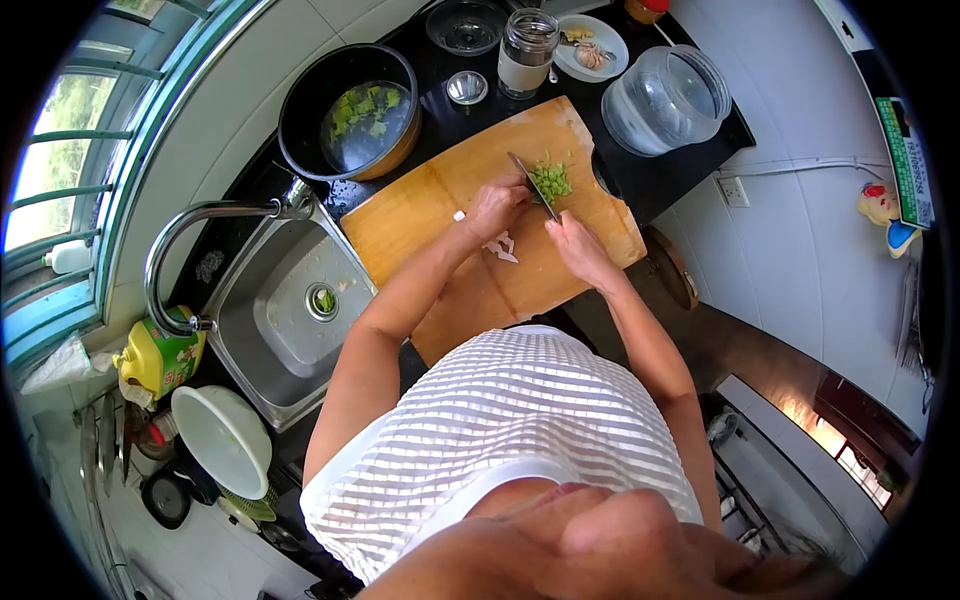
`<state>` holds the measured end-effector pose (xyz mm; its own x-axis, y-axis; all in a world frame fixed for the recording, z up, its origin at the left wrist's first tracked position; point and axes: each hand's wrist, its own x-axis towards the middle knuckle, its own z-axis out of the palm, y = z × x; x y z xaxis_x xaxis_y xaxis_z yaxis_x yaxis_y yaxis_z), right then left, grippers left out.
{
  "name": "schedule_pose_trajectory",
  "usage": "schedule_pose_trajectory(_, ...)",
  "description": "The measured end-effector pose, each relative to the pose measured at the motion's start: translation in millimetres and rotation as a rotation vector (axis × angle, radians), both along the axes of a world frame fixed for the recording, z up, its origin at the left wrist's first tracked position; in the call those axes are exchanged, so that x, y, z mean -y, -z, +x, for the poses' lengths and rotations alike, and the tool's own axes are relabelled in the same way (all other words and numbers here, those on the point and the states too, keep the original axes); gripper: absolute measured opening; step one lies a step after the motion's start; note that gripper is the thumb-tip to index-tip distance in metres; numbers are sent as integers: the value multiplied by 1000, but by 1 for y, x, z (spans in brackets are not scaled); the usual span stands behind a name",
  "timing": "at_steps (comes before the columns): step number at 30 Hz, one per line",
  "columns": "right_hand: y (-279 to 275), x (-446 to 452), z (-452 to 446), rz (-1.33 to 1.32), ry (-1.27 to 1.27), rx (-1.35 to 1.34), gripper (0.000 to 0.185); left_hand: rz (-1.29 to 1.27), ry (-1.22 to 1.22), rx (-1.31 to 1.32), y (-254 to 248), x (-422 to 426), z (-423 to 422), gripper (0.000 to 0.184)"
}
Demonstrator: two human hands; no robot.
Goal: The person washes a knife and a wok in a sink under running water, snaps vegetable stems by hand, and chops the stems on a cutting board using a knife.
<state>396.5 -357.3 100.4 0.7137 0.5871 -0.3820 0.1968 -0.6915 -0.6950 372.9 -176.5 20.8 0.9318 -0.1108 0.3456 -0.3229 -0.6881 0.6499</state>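
My right hand (580, 248) is wrapped round the handle of a kitchen knife (532, 182), whose blade stands on the wooden cutting board (400, 232). Just left of the blade, my left hand (500, 205) has its fingers curled in and pressed down; whatever they hold is hidden. A pile of chopped green vegetable (551, 183) lies against the blade's other side. Below my left wrist are some pale, whitish strips (503, 248) on the board. One small white piece (459, 216) sits by itself left of that wrist.
Behind the board stand a dark pot (400, 75) with leaves in water, a small metal bowl (467, 88), a glass jar (526, 60), a white plate (565, 65) with garlic, and a large clear container (665, 100). The steel sink (270, 330) and faucet (205, 212) adjoin its left edge.
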Motion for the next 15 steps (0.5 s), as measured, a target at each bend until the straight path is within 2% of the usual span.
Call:
schedule_pose_trajectory(5, -13, 5, -5, -2, 19, -121, 36, -16, -26, -5, 5, 2, -5, 5)
schedule_pose_trajectory(8, 16, 5, 0, 22, 30, -74, 36, 4, 2, -19, 0, -2, 1, 5)
schedule_pose_trajectory(11, 17, 14, 4, 84, 0, 65, 29, -41, 51, 14, -4, -1, -1, 8)
schedule_pose_trajectory(13, -5, 13, 9, 103, 164, -385, 28, -39, 32, -104, -4, 2, -2, 8)
schedule_pose_trajectory(15, -8, 16, 14, 103, 210, -394, 28, -24, 36, -110, -4, 5, 2, 9)
